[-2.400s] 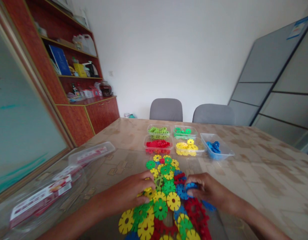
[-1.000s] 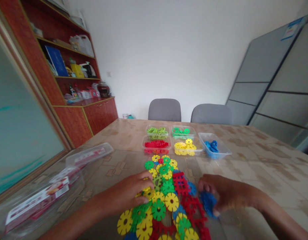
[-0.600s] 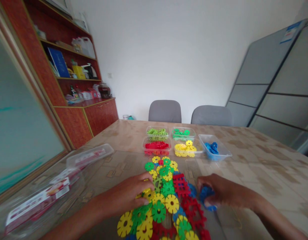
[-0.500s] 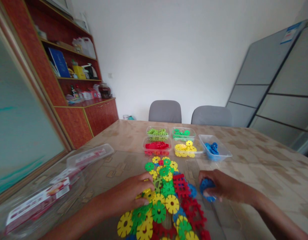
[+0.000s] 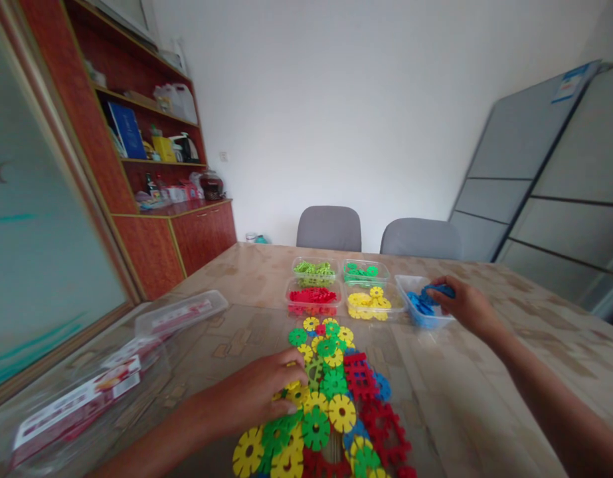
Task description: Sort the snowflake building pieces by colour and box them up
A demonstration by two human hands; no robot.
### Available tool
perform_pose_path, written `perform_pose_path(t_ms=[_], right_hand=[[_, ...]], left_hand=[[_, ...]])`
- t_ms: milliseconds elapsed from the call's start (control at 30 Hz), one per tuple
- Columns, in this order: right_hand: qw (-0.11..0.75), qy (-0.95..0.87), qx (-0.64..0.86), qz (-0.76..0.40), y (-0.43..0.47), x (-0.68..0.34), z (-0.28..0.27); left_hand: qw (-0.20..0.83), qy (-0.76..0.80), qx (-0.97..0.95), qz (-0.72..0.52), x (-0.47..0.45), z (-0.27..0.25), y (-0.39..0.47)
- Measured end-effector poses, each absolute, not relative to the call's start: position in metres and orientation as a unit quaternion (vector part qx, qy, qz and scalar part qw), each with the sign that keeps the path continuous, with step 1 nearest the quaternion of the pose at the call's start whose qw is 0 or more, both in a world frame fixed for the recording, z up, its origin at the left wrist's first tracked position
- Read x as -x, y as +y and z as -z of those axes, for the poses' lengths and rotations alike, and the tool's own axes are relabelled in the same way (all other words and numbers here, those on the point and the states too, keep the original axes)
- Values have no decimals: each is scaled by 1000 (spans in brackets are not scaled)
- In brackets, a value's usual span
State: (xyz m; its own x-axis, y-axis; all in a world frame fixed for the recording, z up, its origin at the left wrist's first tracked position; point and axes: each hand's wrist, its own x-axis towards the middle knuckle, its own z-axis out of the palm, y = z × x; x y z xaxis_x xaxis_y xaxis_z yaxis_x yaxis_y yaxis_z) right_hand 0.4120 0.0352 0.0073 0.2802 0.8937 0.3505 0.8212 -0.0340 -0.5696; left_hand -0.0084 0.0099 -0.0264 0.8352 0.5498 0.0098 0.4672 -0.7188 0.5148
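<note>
Here, blue pieces (image 5: 443,291): a few blue plastic snap-together discs pinched in the right hand (image 5: 460,304), held over the far end of the blue tub (image 5: 420,307).
Right hand: reached forward across the table, fingers curled shut around the blue pieces, directly above the tub's rim.
Blue tub: clear plastic, rightmost of five small tubs, already holding more blue discs.
Left hand (image 5: 259,393): flat and spread on the near pile of pieces (image 5: 331,398), fingers pressing on yellow and green discs; it grips nothing that I can make out.
Pile of pieces: yellow, green, red and blue discs and red lattice squares, loosely overlapped in a strip from the table edge towards the tubs.
Other tubs: light green tub (image 5: 315,269) and dark green tub (image 5: 366,271) behind; red tub (image 5: 313,297) and yellow tub (image 5: 369,300) in front, touching one another.
Risk: in my judgement the light tub could tip or slide if the hand knocks its rim, and a piece let go near the edge might bounce out onto the table.
Second risk: the left hand's weight may shift the loose pile.
Table (image 5: 485,392): glossy top, beige and brown stone pattern.
Left side: two clear lidded boxes (image 5: 137,345) with red and white labels.
Room: two grey chairs (image 5: 376,232), white wall, red-brown shelving (image 5: 151,166) at left, grey panels (image 5: 550,179) leaning at right.
</note>
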Motion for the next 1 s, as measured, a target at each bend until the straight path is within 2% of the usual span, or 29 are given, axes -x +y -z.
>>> perform_pose_path(t_ms=[267, 367, 467, 600, 867, 1000], right_hand=[[374, -603, 699, -84, 40, -417, 6], [363, -666, 633, -154, 16, -390, 1], [310, -733, 546, -264, -11, -358, -6], [167, -795, 475, -337, -33, -326, -4], [157, -828, 453, -291, -36, -296, 14], [156, -796, 577, -98, 1, -341, -10]], left_hand=[[259, 276, -922, -79, 8, 23, 8], [258, 274, -923, -83, 9, 26, 10], [255, 271, -925, -85, 10, 26, 10], [254, 260, -928, -85, 10, 24, 10], [255, 261, -927, -83, 12, 28, 11], [259, 261, -926, -83, 12, 29, 12]])
